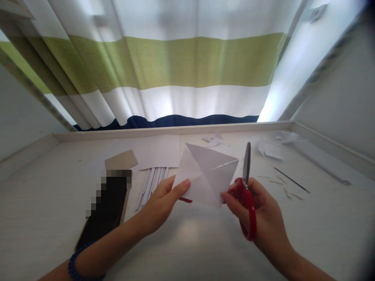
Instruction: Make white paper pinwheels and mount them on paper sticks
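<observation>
A white square of paper [187,168], creased along diagonal folds and with a slit near its right corner, is held up over the table. My left hand [165,203] pinches its lower left edge, thumb on top. A thin red sliver [185,200] shows just under the paper by those fingers; what it belongs to is hidden. In my right hand [263,210] are red-handled scissors [248,195], blades closed and pointing up. The thumb and fingertips of that same hand also touch the paper's lower right corner.
Rolled white paper sticks [152,181] lie behind my left hand, near a brown card [121,159] and a dark flat object [102,210]. White sheets [161,150] and scraps [269,149] sit farther back. A thin dark stick [291,179], toothpick-like pieces [288,193] and a long paper roll [322,164] lie right.
</observation>
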A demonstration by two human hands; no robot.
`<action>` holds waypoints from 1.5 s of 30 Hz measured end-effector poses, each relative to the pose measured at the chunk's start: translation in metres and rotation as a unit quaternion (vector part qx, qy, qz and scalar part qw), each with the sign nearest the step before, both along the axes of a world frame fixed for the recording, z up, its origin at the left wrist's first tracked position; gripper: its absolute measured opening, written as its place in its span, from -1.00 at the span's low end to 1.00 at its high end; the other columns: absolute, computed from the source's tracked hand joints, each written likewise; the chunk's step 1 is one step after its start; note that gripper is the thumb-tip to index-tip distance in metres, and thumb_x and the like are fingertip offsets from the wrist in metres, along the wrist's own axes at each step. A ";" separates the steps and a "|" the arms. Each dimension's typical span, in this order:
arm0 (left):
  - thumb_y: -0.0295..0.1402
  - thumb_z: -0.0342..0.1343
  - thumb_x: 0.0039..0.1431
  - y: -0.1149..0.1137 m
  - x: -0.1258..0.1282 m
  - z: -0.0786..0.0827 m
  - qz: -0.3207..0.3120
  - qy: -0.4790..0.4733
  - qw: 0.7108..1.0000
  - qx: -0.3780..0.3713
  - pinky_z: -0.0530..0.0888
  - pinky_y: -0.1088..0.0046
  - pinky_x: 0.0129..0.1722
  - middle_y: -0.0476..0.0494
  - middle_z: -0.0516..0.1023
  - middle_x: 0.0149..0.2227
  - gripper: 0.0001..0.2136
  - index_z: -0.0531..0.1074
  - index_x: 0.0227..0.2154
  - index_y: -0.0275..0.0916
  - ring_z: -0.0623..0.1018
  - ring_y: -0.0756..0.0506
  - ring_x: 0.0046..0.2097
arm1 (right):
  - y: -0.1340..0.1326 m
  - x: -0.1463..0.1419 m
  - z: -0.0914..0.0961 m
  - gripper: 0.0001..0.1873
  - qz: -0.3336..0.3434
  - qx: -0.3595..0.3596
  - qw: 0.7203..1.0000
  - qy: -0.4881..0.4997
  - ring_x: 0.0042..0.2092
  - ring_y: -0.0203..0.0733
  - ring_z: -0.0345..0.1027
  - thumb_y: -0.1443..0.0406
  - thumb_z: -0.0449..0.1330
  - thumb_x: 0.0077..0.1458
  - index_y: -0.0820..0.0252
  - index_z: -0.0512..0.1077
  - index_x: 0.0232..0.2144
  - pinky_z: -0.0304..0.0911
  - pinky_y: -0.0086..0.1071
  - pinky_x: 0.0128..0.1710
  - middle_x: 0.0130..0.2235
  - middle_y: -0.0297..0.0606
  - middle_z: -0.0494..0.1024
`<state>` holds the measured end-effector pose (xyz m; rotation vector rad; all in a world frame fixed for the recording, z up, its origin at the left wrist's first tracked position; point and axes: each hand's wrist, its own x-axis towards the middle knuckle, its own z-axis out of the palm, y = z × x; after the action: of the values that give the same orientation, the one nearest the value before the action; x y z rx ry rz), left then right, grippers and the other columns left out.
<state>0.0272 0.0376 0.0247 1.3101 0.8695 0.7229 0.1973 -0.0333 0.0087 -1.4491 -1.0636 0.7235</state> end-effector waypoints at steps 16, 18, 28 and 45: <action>-0.27 0.03 0.02 0.001 -0.002 -0.002 0.004 -0.023 0.998 -0.057 0.35 0.50 -0.40 -0.01 0.44 -0.52 -0.83 0.44 -0.50 -0.24 0.44 -0.04 -0.43 | 0.000 0.003 0.003 -0.82 0.017 -0.030 0.998 0.043 -0.60 -0.37 0.20 0.25 0.21 -0.12 0.15 0.25 -0.49 0.15 -0.51 -0.63 -0.58 -0.44 0.36; -0.25 0.02 0.02 0.001 -0.003 0.000 -0.001 -0.009 0.999 -0.047 0.35 0.49 -0.42 -0.03 0.44 -0.51 -0.82 0.43 -0.51 -0.23 0.45 -0.07 -0.42 | 0.000 0.002 0.003 -0.81 0.016 -0.029 0.998 0.057 -0.60 -0.37 0.19 0.24 0.21 -0.12 0.16 0.25 -0.49 0.14 -0.51 -0.63 -0.59 -0.45 0.34; -0.24 0.03 -0.02 0.001 -0.002 0.001 0.002 0.006 1.000 -0.029 0.34 0.49 -0.47 -0.02 0.42 -0.54 -0.82 0.39 -0.53 -0.24 0.44 -0.07 -0.45 | 0.001 0.003 0.000 -0.81 0.020 -0.016 0.997 0.076 -0.59 -0.40 0.17 0.26 0.22 -0.11 0.17 0.25 -0.48 0.13 -0.55 -0.63 -0.57 -0.45 0.34; -0.17 0.09 -0.04 -0.011 0.001 0.003 -0.177 0.125 0.975 0.053 0.37 0.46 -0.25 -0.09 0.53 -0.26 -0.70 0.46 -0.27 -0.22 0.48 -0.09 -0.23 | -0.003 -0.007 0.003 -0.81 -0.052 0.001 0.999 0.012 -0.56 -0.38 0.21 0.26 0.23 -0.14 0.13 0.26 -0.49 0.14 -0.53 -0.56 -0.56 -0.46 0.37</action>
<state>0.0283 0.0263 0.0280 1.6239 0.7738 0.3316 0.1901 -0.0366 0.0115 -1.4799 -0.9629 0.6631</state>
